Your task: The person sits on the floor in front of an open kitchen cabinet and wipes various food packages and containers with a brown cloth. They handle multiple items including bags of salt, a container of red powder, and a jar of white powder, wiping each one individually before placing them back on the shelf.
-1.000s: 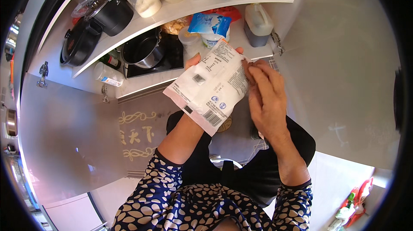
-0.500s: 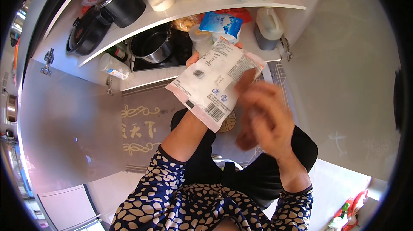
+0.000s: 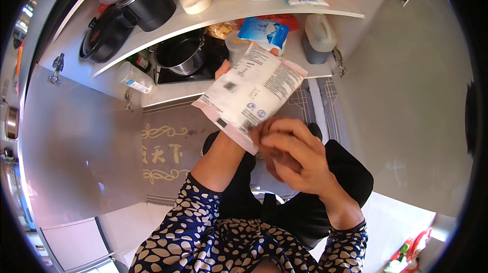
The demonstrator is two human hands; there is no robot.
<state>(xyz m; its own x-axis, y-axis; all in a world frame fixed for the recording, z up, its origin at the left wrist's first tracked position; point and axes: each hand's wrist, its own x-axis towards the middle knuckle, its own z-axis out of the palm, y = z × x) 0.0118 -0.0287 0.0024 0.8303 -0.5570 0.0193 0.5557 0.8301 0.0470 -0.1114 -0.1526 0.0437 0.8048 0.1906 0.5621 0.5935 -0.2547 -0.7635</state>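
Note:
A white plastic packet [image 3: 244, 92] with pale pink sealed ends, printed text and a barcode is tilted in front of me. My left hand [image 3: 222, 69] supports it from beneath, its fingertips showing at the far left edge and the thumb at the far end. Most of that palm is hidden behind the packet. At the near right corner is my right hand [image 3: 297, 153], its fingers loosely bent and apart from the thumb. The fingertips are slightly blurred and overlap the packet's edge; whether they press on it is unclear.
Ahead is an open cupboard with a shelf [image 3: 284, 11] bearing black pots [image 3: 150, 11], jars and bags. Below it are a steel pot [image 3: 180, 54], a blue-white bag [image 3: 263, 31] and a jug [image 3: 319, 39]. Cupboard doors [image 3: 401, 95] stand open at both sides; a patterned mat [image 3: 168, 141] lies beneath.
My right hand has moved down and left, from beside the packet's right edge to its near corner. The packet has shifted slightly left, still in my left hand.

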